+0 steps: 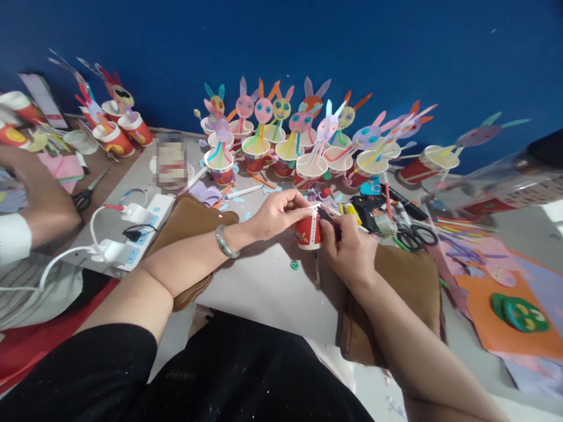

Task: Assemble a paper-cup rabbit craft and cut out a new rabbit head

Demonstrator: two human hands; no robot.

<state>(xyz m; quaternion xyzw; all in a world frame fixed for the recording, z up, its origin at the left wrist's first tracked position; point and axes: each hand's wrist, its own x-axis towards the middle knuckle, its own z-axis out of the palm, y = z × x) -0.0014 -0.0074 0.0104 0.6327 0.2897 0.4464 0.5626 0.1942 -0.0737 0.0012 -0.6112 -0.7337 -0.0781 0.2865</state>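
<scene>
A red and white paper cup (pixel 308 228) stands upright at the middle of the table, right in front of me. My left hand (pixel 279 214) is closed on its rim from the left, thumb toward me and fingers on the far side. My right hand (pixel 350 243) is closed round a small black-handled tool (pixel 336 229) at the cup's right side. Its tip is at the upper wall near the rim; I cannot make out its exact kind. A small green disc (pixel 294 265) lies on the table just below the cup.
Behind stand several cups with paper rabbit figures (pixel 264 110). Black scissors (pixel 417 236), markers and scraps crowd the right. Brown cushions (pixel 398 299) lie under both arms. Power strip (pixel 149 225) and cables are at left, beside another person's arm (pixel 41 199). A clear bottle (pixel 492 184) stands far right.
</scene>
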